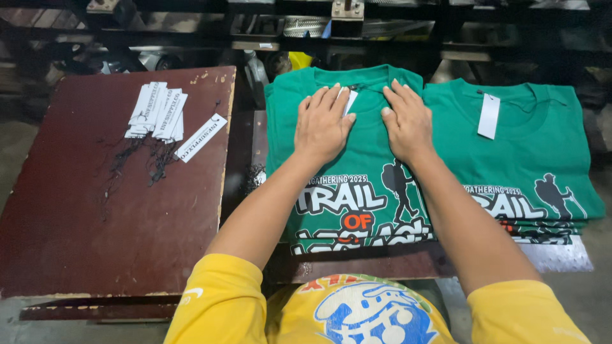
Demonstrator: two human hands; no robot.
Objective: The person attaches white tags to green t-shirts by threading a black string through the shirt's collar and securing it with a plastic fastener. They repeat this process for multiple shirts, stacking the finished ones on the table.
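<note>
Folded green T-shirt (347,185) with a white and orange print lies on top of the nearer stack, just right of a dark red board (95,210). On that board sits one loose pile of white paper hang tags (158,113) with black strings — too overlapped to count — plus one tag (201,137) lying apart beside it. Both hands press flat on the shirt near its collar: the left hand (323,123) with fingers straight and close together, covering part of a white tag; the right hand (407,120) just beside it, fingers slightly spread. Further right, a second stack of green T-shirts (529,172) — several layers — carries one white tag (489,116) at the neck.
</note>
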